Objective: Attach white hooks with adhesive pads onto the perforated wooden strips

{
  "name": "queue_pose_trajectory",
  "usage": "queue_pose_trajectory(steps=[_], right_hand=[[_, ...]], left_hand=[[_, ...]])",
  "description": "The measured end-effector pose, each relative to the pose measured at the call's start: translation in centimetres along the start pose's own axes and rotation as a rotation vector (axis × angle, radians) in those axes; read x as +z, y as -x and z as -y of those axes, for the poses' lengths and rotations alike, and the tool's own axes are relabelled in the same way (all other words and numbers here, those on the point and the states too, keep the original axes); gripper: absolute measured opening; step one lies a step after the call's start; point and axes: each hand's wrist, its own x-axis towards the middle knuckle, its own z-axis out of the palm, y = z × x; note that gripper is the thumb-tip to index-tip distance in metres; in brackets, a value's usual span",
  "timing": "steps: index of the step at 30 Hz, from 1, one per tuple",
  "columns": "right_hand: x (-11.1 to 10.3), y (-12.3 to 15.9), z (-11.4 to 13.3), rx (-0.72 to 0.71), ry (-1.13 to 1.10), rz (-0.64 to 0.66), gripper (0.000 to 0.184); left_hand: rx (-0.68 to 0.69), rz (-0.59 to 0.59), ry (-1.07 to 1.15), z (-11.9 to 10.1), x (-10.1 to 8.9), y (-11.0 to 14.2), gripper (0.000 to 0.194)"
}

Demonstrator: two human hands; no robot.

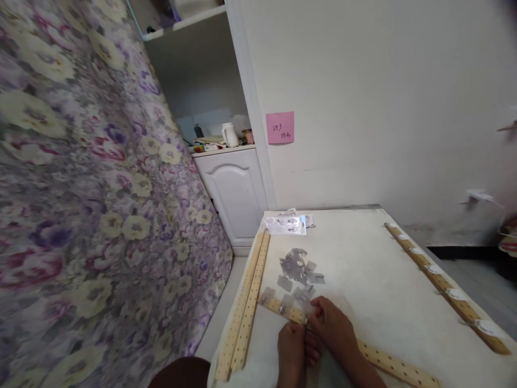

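Perforated strip (297, 316); middle behind fingers (318, 310)

Hooks (297, 265) on table (347, 258), packet (278, 224) behind, strips (253, 293) either side

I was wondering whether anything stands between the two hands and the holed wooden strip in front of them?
Nothing visible does: the left hand and right hand are at the wooden strip, hiding its middle. The pile of clear plastic pieces lies beyond it on the table, out of their way.
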Motion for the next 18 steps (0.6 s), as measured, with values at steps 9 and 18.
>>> queue_pose_trajectory(steps=[9,18], right_hand=[[0.07,-0.05,-0.12,0.006,-0.009,0.004,0.022],[-0.07,0.0,0.03,-0.001,0.003,-0.002,0.022]], left_hand=[[-0.015,0.02,0.005,-0.39,0.01,0.26,0.02],[-0.019,0.006,-0.004,-0.59,0.12,0.35,0.02]])
